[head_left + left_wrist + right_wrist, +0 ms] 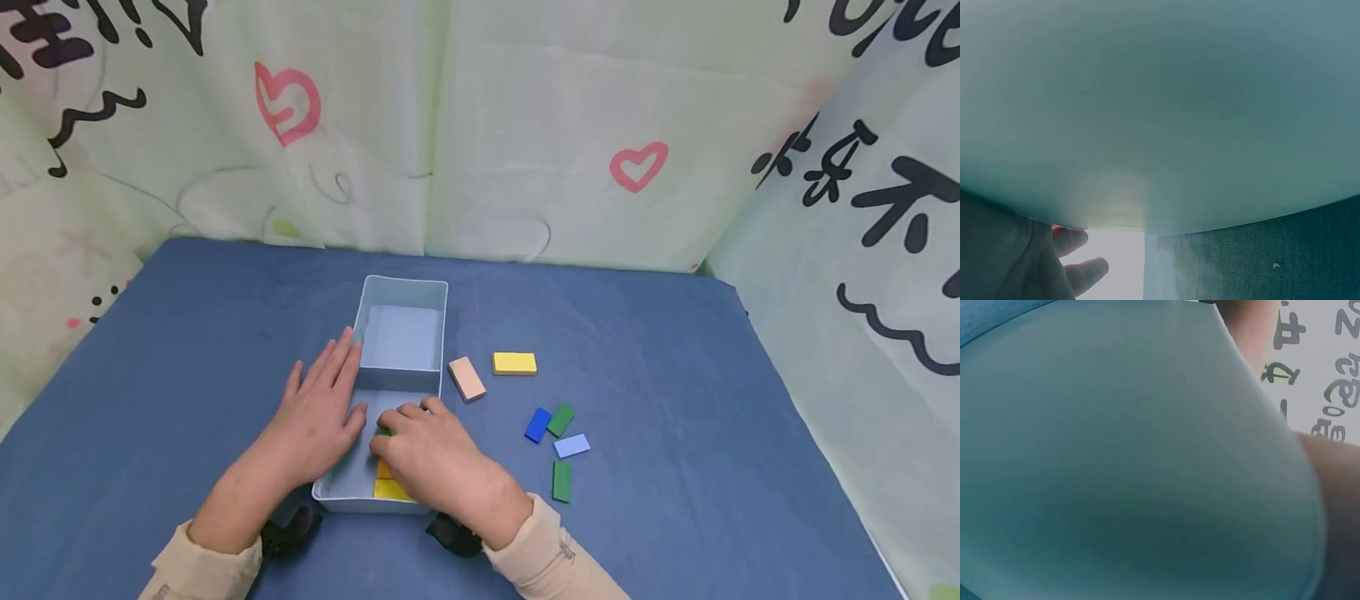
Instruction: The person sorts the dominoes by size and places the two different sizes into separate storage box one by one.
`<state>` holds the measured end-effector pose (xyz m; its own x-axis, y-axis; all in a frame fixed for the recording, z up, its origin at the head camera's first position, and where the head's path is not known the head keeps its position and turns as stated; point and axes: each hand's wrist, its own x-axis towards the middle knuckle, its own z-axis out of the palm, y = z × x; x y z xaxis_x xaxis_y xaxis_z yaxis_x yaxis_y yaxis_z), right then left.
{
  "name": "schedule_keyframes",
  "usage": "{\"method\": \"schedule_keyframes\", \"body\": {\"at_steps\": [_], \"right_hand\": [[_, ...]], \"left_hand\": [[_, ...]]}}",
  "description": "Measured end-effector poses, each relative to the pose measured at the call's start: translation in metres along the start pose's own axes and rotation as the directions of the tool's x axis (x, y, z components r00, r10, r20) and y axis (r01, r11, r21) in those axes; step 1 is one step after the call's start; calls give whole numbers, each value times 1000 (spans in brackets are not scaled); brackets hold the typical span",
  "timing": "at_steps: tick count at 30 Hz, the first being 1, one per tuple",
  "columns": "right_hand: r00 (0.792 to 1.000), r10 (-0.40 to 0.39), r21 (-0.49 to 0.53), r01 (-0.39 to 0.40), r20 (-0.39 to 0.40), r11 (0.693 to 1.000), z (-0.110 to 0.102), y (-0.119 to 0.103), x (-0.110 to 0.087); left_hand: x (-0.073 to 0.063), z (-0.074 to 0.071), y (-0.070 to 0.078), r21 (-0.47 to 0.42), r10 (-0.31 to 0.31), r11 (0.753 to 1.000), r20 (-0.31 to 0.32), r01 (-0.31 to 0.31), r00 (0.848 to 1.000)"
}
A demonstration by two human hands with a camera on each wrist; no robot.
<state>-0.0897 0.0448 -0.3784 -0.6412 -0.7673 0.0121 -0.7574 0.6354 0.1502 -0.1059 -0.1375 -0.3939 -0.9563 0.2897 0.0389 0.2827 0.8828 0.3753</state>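
The head view is bright and evenly lit, while dim, teal-tinted wrist views blur the pale-blue rectangular plastic box [1160,119], white glare [1119,265] burning out the left one between six and seven o'clock.

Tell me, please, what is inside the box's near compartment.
A yellow block and an orange block; the right hand pinches a green block there and hides whatever lies beneath the hand.

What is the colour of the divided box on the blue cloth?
The box is plain, pale greyish blue; the head view shows it best.
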Motion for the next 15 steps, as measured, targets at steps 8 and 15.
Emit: {"method": "schedule_keyframes", "body": {"at_steps": [8, 15], "right_hand": [[1000, -8, 38, 8, -10, 999, -4, 3, -4], [997, -38, 206, 51, -67, 977, -14, 17, -11]], "left_hand": [[2, 1, 0, -4, 1, 1000, -5, -1, 1000], [1, 0, -1, -5, -2, 1000, 0, 2, 1000]]}}
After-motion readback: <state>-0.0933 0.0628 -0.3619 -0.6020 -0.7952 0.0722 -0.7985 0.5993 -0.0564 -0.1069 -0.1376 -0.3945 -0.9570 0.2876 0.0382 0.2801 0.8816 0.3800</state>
